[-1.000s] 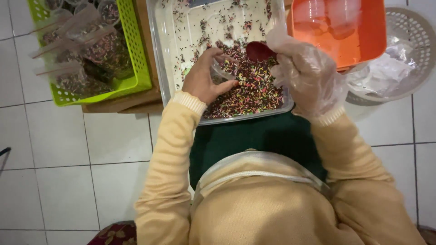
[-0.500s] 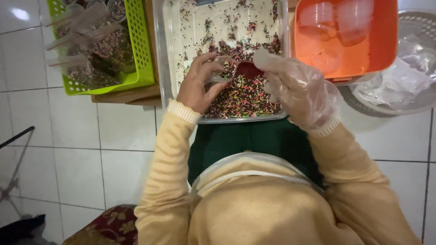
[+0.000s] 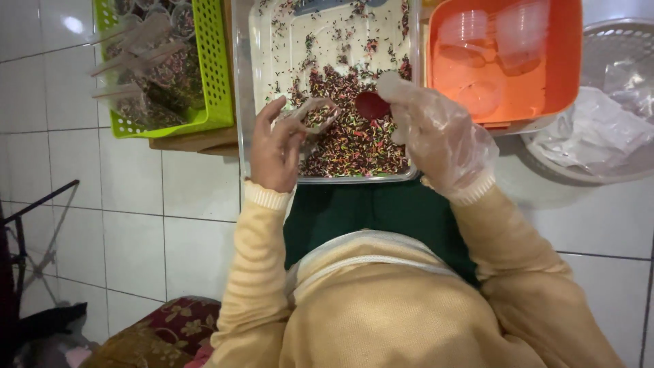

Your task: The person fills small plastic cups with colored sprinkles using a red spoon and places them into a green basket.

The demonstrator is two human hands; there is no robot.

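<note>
While gloved right hand (image 3: 436, 133) pinches a red scoop (image 3: 372, 105), left hand (image 3: 276, 150) grips a clear cup (image 3: 315, 114).

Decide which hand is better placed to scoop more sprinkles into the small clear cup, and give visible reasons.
Probably the right hand: gloved, it holds the red scoop just above the sprinkles. The left hand is busy holding the clear cup.

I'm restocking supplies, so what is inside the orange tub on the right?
The orange tub holds a few clear plastic cups, apparently empty, lying loose on its floor. Its near left corner is covered by the gloved right hand, so anything there cannot be seen.
</note>
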